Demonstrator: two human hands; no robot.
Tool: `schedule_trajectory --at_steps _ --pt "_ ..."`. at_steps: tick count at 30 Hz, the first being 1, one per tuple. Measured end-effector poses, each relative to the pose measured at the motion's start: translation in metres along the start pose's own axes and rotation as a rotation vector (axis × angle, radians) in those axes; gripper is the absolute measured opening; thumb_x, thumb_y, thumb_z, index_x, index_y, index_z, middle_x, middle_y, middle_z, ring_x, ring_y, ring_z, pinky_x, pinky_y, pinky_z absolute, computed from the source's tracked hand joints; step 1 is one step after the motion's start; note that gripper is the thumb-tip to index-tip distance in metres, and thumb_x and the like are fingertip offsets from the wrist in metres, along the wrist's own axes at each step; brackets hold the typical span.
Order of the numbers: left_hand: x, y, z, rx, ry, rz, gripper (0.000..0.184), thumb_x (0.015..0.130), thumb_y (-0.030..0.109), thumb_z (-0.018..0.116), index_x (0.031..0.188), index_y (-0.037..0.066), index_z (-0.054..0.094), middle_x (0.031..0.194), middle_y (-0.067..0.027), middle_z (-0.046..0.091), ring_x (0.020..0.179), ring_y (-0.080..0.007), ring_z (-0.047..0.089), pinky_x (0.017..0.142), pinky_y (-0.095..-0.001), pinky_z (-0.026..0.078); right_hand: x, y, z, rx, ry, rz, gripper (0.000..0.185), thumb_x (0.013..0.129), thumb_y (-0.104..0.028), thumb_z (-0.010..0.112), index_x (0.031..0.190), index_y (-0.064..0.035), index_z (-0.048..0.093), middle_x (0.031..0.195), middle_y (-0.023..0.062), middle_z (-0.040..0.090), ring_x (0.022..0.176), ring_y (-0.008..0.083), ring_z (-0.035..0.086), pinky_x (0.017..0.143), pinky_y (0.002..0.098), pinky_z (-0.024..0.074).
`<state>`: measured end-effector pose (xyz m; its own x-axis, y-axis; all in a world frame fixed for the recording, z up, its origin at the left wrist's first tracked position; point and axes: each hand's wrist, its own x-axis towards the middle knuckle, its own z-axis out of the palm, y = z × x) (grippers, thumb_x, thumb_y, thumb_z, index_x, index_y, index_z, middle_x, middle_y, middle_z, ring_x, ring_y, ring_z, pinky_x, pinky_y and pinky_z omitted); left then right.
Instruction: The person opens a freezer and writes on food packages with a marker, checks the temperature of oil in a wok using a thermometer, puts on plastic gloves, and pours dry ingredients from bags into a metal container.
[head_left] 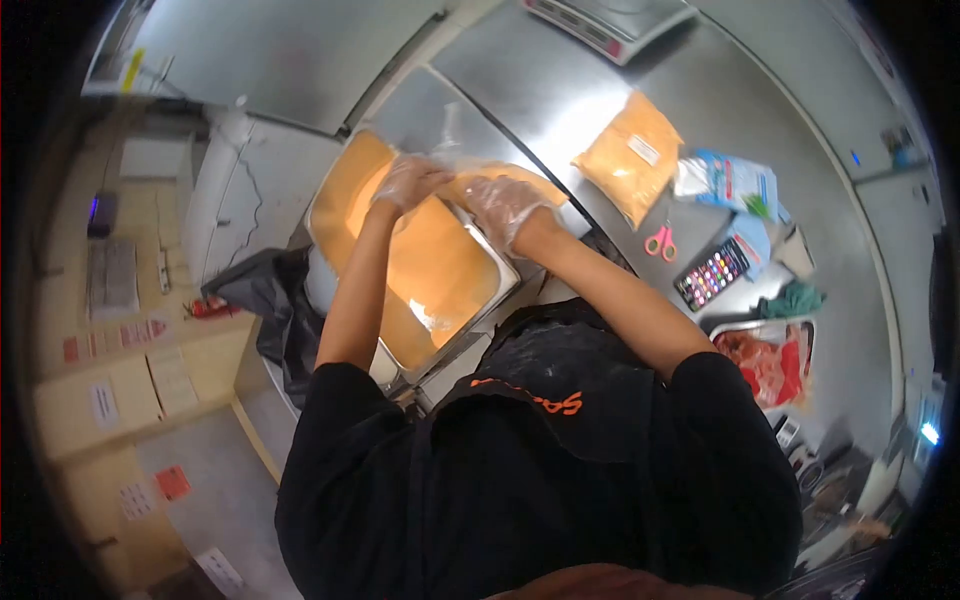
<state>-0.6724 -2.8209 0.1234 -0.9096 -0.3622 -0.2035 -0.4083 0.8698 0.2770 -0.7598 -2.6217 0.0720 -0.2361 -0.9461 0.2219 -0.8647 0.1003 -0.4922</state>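
Both hands wear clear plastic gloves. My left hand (408, 184) is over the far part of a deep rectangular metal pan (492, 272), its fingers closed at the mouth end of a clear plastic bag (530, 178). Orange powder or something like it shows inside that bag. Gripping the bag's near side is my right hand (503, 207), just beyond the pan's right edge. A smooth orange mass (440, 265) lies in the pan; whether it is powder or liquid I cannot tell.
On the steel counter (540, 85) to the right lie a full bag of orange powder (630, 158), pink scissors (660, 242), a phone (713, 274), a blue-white packet (735, 185) and a tray (765, 322) of red items. A scale (610, 25) stands at the back; black plastic (285, 310) hangs left.
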Motion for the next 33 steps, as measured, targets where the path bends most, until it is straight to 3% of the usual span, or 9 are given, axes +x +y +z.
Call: schedule_trajectory --at_steps 2,8,11,14,15,19,24,28,33 --pt "0.003 -0.008 0.004 0.005 -0.008 0.15 0.033 0.087 0.038 0.058 0.094 0.008 0.072 0.095 -0.0136 0.068 0.089 -0.0308 0.062 0.082 -0.0381 0.047 0.006 0.001 0.004 -0.112 -0.061 -0.012 0.023 0.084 -0.012 0.055 0.106 -0.0038 0.055 0.089 0.0147 0.065 0.081 0.0295 0.067 0.071 0.0396 0.0548" --pt "0.013 0.012 -0.007 0.051 -0.165 -0.085 0.031 0.085 0.034 0.059 0.094 0.008 0.072 0.094 -0.013 0.068 0.089 -0.0319 0.062 0.082 -0.0391 0.048 0.028 -0.016 0.0 -0.201 0.015 -0.035 0.027 0.086 -0.016 0.052 0.109 -0.0039 0.058 0.099 0.0139 0.065 0.1 0.0261 0.062 0.076 0.039 0.0529" --pt "0.01 0.001 0.001 -0.074 -0.011 -0.027 0.028 0.084 0.031 0.059 0.091 0.007 0.072 0.092 -0.0132 0.069 0.088 -0.0332 0.062 0.081 -0.0393 0.048 0.041 -0.019 -0.014 -0.179 -0.097 0.113 0.026 0.086 -0.017 0.05 0.106 -0.0038 0.062 0.1 0.0147 0.066 0.096 0.0263 0.063 0.076 0.0384 0.0527" --pt "0.013 -0.001 0.003 -0.057 0.065 0.039 0.026 0.085 0.03 0.058 0.092 0.009 0.072 0.096 -0.0124 0.068 0.093 -0.0317 0.062 0.083 -0.0385 0.048 0.043 0.0 -0.001 -0.27 -0.297 0.028 0.027 0.089 -0.024 0.049 0.108 -0.0086 0.059 0.089 0.0148 0.066 0.082 0.0303 0.065 0.072 0.0422 0.0517" --pt "0.015 -0.003 0.004 -0.058 0.076 0.037 0.026 0.085 0.03 0.058 0.092 0.009 0.072 0.096 -0.0124 0.068 0.093 -0.0317 0.062 0.083 -0.0385 0.048 0.036 0.001 0.0 -0.305 -0.181 -0.123 0.023 0.086 -0.02 0.049 0.102 -0.0113 0.062 0.074 0.014 0.064 0.069 0.0311 0.064 0.064 0.044 0.0511" --pt "0.036 -0.008 0.014 0.082 0.126 0.081 0.026 0.087 0.029 0.053 0.097 0.013 0.072 0.1 -0.0106 0.067 0.098 -0.0279 0.06 0.088 -0.0372 0.047 0.017 0.02 0.011 -0.276 0.127 -0.308 0.018 0.082 -0.019 0.052 0.093 -0.0122 0.064 0.069 0.013 0.061 0.063 0.0302 0.061 0.06 0.0445 0.0495" --pt "0.051 -0.002 0.018 0.167 0.139 0.111 0.025 0.087 0.027 0.051 0.096 0.015 0.071 0.098 -0.0096 0.067 0.098 -0.0278 0.06 0.088 -0.0362 0.047 0.012 0.031 -0.032 -0.22 -0.2 -0.311 0.015 0.078 -0.02 0.055 0.089 -0.0147 0.064 0.084 0.0083 0.062 0.082 0.0292 0.06 0.072 0.0428 0.0474" --pt "0.049 0.011 0.008 0.128 0.142 0.119 0.024 0.088 0.025 0.051 0.094 0.012 0.07 0.092 -0.0127 0.066 0.092 -0.0294 0.062 0.084 -0.0397 0.048 0.01 0.036 -0.053 -0.069 -0.125 -0.361 0.016 0.077 -0.023 0.058 0.088 -0.0146 0.065 0.088 0.0075 0.063 0.089 0.0302 0.059 0.078 0.0425 0.0454" --pt "0.061 0.026 0.004 0.272 -0.074 0.046 0.023 0.088 0.02 0.051 0.097 0.011 0.07 0.095 -0.014 0.067 0.092 -0.0296 0.063 0.084 -0.0405 0.049 0.016 -0.004 -0.036 -0.282 -0.138 -0.07 0.015 0.076 -0.021 0.062 0.084 -0.0091 0.066 0.089 0.0127 0.064 0.086 0.0325 0.06 0.079 0.0439 0.046"
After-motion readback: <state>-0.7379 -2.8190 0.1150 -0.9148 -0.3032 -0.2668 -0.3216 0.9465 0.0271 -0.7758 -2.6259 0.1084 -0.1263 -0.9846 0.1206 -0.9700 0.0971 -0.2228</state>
